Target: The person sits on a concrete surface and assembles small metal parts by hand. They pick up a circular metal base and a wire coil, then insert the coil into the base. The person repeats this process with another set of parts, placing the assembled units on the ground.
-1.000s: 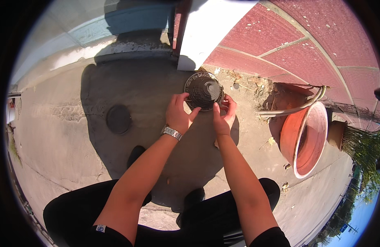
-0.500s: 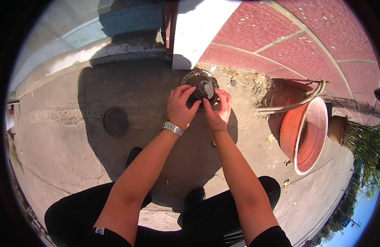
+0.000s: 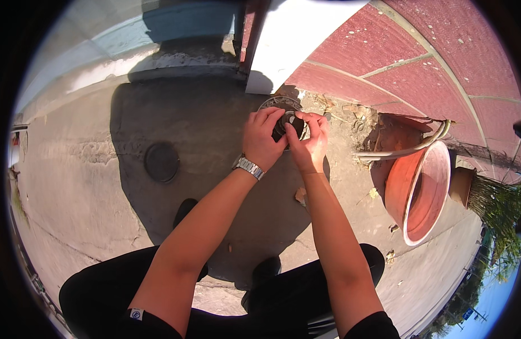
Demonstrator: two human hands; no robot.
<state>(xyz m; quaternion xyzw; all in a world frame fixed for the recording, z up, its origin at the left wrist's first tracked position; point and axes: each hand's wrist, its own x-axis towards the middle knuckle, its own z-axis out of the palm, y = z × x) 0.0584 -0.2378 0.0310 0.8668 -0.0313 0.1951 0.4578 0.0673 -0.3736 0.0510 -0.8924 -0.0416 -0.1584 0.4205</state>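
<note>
Both my hands meet in front of the white post's foot, around a small dark round piece (image 3: 284, 125) with ringed ridges and a bright spot on top; its exact kind I cannot make out. My left hand (image 3: 263, 139) grips it from the left, fingers curled over its far side. From the right, my right hand (image 3: 309, 144) closes on it, the thumb lying across its top. Behind and partly beneath the hands shows a round dish-like thing (image 3: 276, 102) with a patterned pale rim; the fingers hide most of it. A flat dark disc (image 3: 162, 162) lies on the concrete to the left.
The white post (image 3: 276, 45) rises just beyond my hands, beside a red tiled wall (image 3: 379, 45). At the right an orange-red tub (image 3: 401, 183) lies tipped, with a pale hose (image 3: 399, 153) by it and a potted plant (image 3: 495, 195) farther right. Dry leaf bits lie near the wall.
Both hands have shifted slightly right in the picture. The fingers are now closer together around the dark piece, which shows as smaller and more covered. The surroundings have also slid slightly in view.
</note>
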